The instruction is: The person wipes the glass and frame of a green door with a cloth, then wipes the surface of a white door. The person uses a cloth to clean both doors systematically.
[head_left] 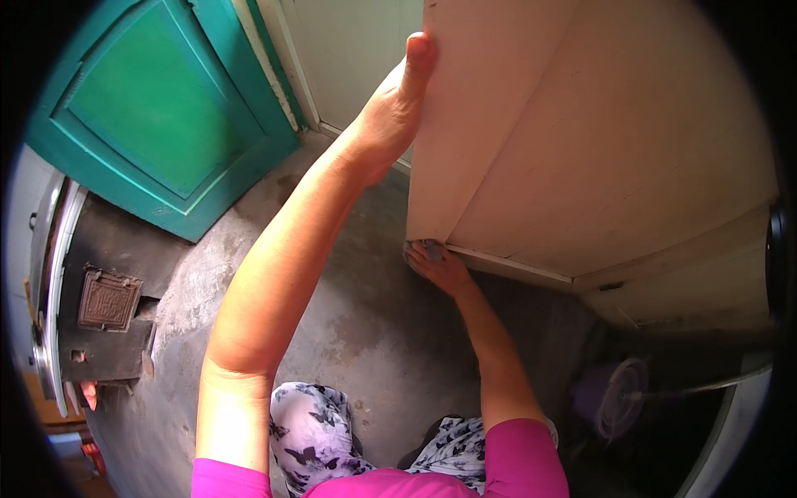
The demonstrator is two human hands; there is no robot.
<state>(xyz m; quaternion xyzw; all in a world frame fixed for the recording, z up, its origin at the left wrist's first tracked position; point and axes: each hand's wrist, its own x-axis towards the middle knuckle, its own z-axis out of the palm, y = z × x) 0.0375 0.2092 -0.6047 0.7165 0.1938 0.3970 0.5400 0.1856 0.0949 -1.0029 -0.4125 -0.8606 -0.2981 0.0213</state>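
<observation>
1. Your left hand is up high, palm flat on the narrow edge of the pale cream painted wooden cabinet door, thumb along its front edge; fingers wrap round the back, out of sight, so it's gripping the door edge.
2. Your right hand is low, at the door's bottom corner, fingers curled under it. Something small & grey sits at the fingertips; can't tell what it is, or whether you're pinching it.
3. The door hangs just right of both hands, running from top hand to bottom hand.
4. Below & between your arms: grey concrete floor.
5. Well left of your left hand: teal panelled wooden door, and below it a dark stove w/ a square cast-iron hatch.
6. Far right of your right hand, low in shadow: a purple round plastic container.
</observation>
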